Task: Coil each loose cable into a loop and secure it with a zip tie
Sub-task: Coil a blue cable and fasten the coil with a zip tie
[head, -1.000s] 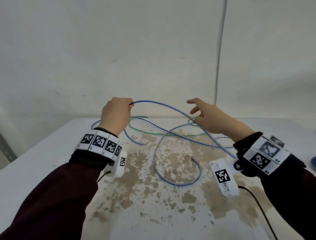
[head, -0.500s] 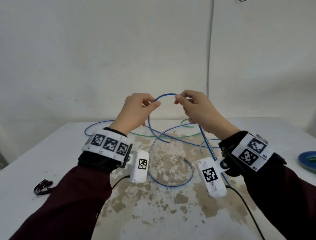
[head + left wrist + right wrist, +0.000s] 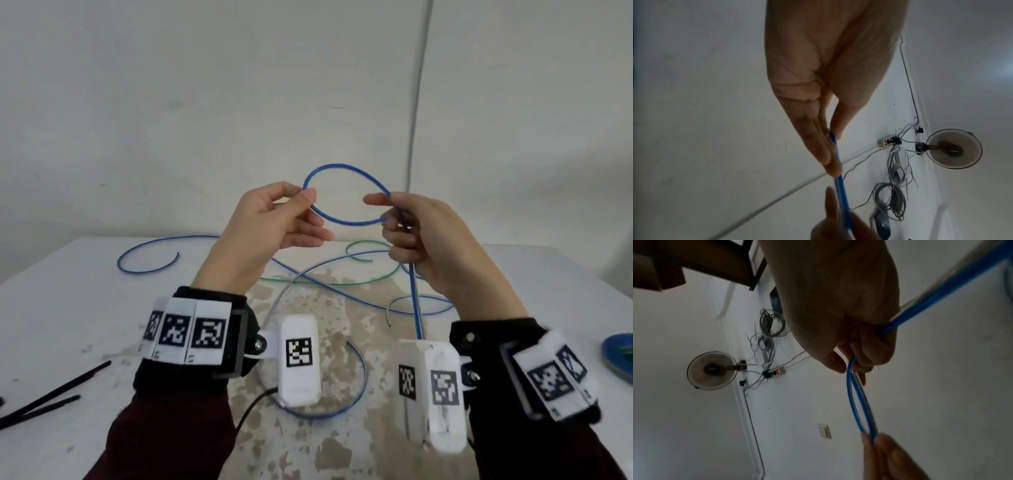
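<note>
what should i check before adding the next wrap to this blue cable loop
1. Left hand pinches the blue cable at the loop's left side: ok.
2. Right hand grips the crossing where the loop closes: ok.
3. First loop fully formed, held above the table: ok.
4. Loose tail free to feed; it lies crossed with the green cable and other blue strands: not ok.
5. Zip ties within reach, at the table's left: ok.
6. Remaining cable length: cannot tell.

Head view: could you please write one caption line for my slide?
Both hands, left hand and right hand, hold a first loop of blue cable above the stained table.
</note>
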### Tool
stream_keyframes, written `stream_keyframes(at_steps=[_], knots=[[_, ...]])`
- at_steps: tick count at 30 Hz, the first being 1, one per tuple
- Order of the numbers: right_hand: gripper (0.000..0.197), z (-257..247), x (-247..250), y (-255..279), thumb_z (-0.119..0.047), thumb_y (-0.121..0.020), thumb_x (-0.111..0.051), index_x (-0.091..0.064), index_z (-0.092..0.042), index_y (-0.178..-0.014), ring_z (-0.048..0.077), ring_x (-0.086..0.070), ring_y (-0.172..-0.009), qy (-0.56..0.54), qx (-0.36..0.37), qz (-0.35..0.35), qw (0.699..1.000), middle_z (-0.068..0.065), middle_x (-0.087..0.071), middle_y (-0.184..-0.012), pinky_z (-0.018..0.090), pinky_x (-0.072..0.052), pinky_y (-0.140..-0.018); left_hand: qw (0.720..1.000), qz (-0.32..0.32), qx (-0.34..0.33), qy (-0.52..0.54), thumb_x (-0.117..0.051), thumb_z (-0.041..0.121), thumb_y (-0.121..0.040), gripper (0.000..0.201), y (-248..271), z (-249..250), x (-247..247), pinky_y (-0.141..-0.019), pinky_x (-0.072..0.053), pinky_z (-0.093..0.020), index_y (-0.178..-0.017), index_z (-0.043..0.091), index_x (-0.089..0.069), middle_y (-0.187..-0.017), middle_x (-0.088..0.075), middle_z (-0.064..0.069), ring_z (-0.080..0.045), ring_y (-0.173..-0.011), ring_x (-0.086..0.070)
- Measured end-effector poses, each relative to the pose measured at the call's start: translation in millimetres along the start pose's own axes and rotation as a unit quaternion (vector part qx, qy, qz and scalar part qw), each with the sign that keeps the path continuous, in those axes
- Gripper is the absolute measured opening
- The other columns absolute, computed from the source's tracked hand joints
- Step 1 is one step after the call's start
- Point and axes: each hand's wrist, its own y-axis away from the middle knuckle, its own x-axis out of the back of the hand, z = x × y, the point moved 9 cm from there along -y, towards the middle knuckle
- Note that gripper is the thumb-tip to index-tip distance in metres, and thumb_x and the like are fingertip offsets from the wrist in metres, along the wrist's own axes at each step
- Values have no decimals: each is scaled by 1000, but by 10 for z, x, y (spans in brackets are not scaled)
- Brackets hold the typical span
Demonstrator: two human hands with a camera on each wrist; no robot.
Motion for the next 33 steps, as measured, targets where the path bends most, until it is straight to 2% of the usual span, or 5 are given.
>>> stream_keyframes(at_steps=[6, 8, 16, 21, 33], knots=[[30, 52, -103, -50, -30, -96, -48, -66, -6, -93, 5, -30, -49, -156, 1, -17, 988, -4, -51, -63, 13, -25, -38, 998, 33, -8, 60, -55, 15, -95, 15, -24, -167, -109, -59, -54, -21, -83, 5, -55, -66, -69, -5, -24, -73, -73], [25, 69, -118, -50, -24, -95, -50, -67, -5, -94, 4, -34, -51, -159, 16, -18, 987, -2, -52, -69, 12, -26, -39, 998, 24, -15, 64, -55, 15, -94, 16, -9, -150, -136, -61, -55, -22, -82, 5, -55, -68, -70, -6, -25, -74, -73], [24, 82, -264, 64, -25, -99, -44, -52, -14, -79, 5, -35, -45, -94, -24, -72, 993, 0, -61, -68, 13, -22, -35, 998, -48, -11, -30, -52, 14, -94, 23, 29, -93, -205, -57, -51, -30, -72, 11, -55, -66, -57, -4, -19, -62, -56], [25, 89, -417, 140, -26, -97, -46, -53, -12, -78, 6, -22, -44, 4, -23, -127, 992, -1, -49, -58, 15, -17, -38, 998, -61, -16, 17, -58, 41, -81, 39, 61, -97, -370, -54, -46, -25, -81, 2, -57, -59, -43, -9, -15, -49, -39], [22, 154, -311, 125, -24, -96, -53, -64, -8, -85, 5, -30, -41, 190, -2, -114, 975, 1, -56, -65, 15, -27, -40, 994, -93, 54, -25, -49, 10, -95, 23, 50, -299, -357, -43, -37, -23, -73, 4, -55, -51, -40, -2, -11, -41, -25]])
